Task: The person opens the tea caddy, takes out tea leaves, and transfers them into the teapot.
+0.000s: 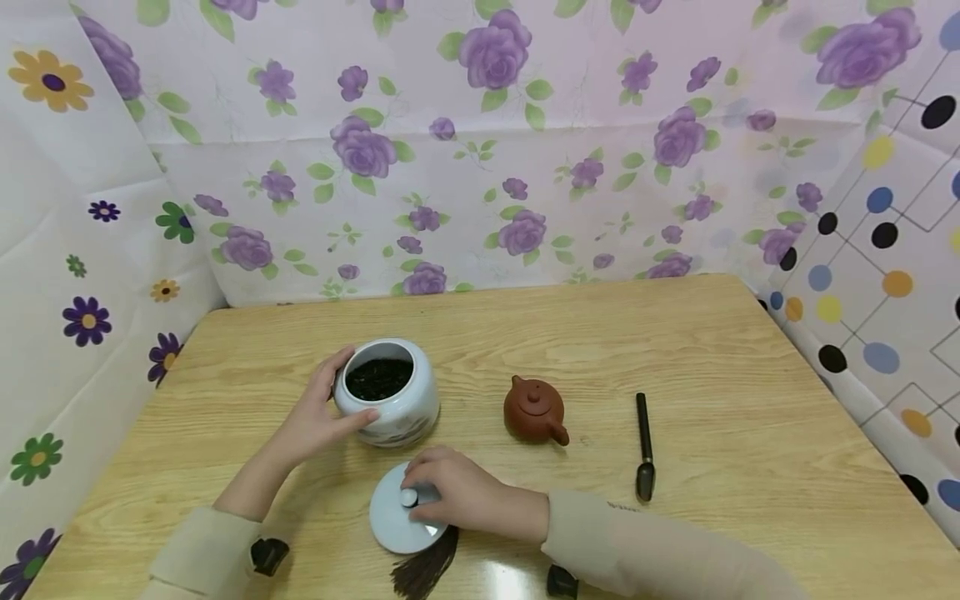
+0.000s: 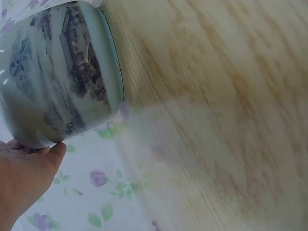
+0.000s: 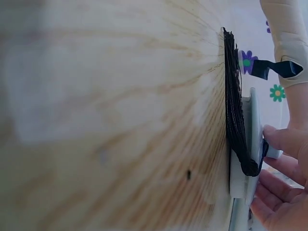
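A white porcelain jar point(image 1: 408, 408) with a painted landscape stands uncovered on the table, dark tea leaves point(image 1: 380, 379) inside. My left hand point(image 1: 322, 417) grips its left side, thumb at the front and fingers round the back. In the left wrist view, the thumb touches the jar point(image 2: 57, 82) near its shoulder. Nearer me, the pale round lid point(image 1: 390, 529) lies on the table, knob up. My right hand point(image 1: 461, 492) holds its knob between thumb and fingers. From the knob a dark tassel point(image 1: 427, 567) trails over the rim, plainer in the right wrist view beside the lid point(image 3: 254, 120).
A small brown clay teapot point(image 1: 534, 410) sits right of the jar, its lid on. Farther right lies a dark tea scoop point(image 1: 644, 450). Flowered cloth point(image 1: 480, 167) hangs behind the wooden table point(image 1: 712, 358), and patterned cloths flank both sides.
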Tool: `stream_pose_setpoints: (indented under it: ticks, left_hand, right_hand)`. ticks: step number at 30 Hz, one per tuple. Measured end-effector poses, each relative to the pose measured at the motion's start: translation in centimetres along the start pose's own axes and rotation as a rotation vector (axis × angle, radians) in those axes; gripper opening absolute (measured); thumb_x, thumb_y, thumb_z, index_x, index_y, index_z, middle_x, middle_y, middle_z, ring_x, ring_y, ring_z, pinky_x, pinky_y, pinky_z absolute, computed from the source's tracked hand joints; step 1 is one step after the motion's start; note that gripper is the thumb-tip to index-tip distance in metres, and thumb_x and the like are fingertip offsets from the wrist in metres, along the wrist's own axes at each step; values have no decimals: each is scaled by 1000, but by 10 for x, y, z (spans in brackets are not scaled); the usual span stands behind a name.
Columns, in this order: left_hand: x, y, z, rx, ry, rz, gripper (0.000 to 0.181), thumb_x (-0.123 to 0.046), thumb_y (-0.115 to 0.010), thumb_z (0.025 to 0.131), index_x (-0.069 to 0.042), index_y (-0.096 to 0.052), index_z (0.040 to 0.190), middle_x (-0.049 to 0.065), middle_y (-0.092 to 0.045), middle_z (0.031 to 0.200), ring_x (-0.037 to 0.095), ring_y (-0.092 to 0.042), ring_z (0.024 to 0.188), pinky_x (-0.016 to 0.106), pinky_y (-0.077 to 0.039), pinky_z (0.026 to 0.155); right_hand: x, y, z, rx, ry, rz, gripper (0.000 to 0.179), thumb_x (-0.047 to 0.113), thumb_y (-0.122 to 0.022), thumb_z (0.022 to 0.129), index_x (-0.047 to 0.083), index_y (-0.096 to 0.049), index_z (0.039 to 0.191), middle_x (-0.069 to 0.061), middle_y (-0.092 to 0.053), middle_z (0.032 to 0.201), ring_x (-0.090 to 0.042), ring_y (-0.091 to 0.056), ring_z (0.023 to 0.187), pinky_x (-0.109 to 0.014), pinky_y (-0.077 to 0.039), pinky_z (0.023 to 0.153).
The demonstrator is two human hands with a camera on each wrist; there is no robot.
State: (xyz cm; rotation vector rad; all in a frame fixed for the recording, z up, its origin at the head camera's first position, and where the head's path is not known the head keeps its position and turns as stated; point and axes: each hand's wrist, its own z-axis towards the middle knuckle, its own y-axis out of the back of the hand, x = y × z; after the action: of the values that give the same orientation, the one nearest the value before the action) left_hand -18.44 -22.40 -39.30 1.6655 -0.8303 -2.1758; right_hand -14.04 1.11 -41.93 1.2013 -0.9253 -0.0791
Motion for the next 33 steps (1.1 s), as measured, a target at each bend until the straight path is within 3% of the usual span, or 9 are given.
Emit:
stream_pose_setpoints:
  ticks: [6,21,33]
  left_hand:
    - [0,3,-1,-7,15,-48,89,-12,-76,80,-1,-21,149,23,-23,150,37,-24,138,60,-24,110]
    - [3,3,3,-3,18,-53,88,-11,-77,79,-1,-24,149,23,-24,150,38,-22,139,64,-28,106]
    - [3,4,3,4,41,-85,88,-11,-78,79,0,-24,148,23,-24,150,39,-22,139,65,-28,106]
  right_hand:
    - [2,1,2,-9,9,5,22,21,-74,83,10,-72,103,-2,-64,109,-12,-56,106,-17,-45,92]
    - [-3,2,1,-23,42,-10,20,22,-72,85,8,-72,99,-2,-66,104,-11,-57,102,-16,-46,90]
    - [-15,13,-6,-90,82,31,20,20,-69,88,5,-69,102,-5,-65,106,-18,-56,103,-23,-48,91]
